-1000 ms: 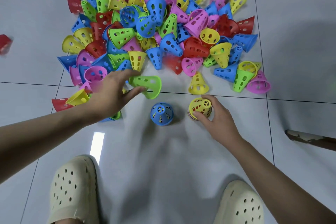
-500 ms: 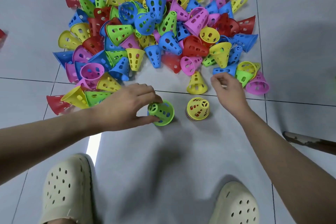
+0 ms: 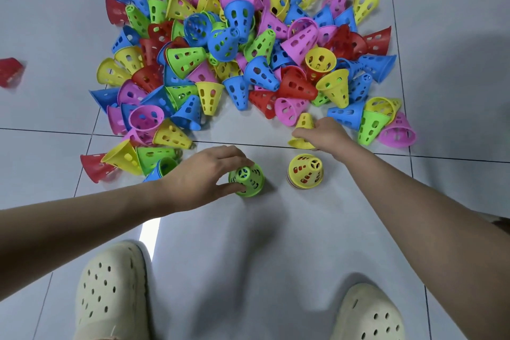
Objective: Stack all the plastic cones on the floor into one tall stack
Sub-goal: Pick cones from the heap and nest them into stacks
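A person's left hand [image 3: 204, 174] clasped the green cone [image 3: 246, 180] it had just set over the blue one, just left of the yellow-topped stack [image 3: 305, 171]. The right hand [image 3: 327, 134], having left that stack, closed its grip on what seemed a loose yellow cone [image 3: 303, 131] just beyond it, at the edge of the pile [image 3: 234, 44]. Two short stacks stood, most cones unstacked.

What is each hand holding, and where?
Left hand grips the green cone by its sides; right hand grips a yellow cone around its lower half.
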Action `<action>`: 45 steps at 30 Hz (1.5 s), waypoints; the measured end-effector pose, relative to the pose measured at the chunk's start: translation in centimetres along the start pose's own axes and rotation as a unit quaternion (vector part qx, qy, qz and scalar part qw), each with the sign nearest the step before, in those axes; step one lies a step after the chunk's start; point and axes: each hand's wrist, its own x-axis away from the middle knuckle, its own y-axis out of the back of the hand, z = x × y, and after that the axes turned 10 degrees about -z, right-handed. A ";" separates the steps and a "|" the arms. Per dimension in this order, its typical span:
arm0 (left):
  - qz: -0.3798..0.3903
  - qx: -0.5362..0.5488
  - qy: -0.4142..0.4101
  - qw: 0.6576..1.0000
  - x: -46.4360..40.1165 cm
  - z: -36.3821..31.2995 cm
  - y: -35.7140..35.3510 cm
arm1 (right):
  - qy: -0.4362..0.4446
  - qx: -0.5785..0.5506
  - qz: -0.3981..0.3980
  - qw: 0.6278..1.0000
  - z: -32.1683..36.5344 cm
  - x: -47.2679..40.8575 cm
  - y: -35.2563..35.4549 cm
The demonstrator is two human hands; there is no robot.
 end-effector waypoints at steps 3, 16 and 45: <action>0.015 0.005 -0.005 1.000 0.6 0.2 0.1 | -0.005 -0.129 -0.026 0.991 -0.5 1.3 2.0; 0.122 -0.298 0.154 0.934 4.7 4.8 1.9 | 0.204 -0.150 -0.149 0.956 -3.6 13.0 3.0; 0.094 -0.163 0.234 0.954 5.1 3.2 3.1 | 0.119 0.042 -0.135 0.983 -4.1 13.7 -0.3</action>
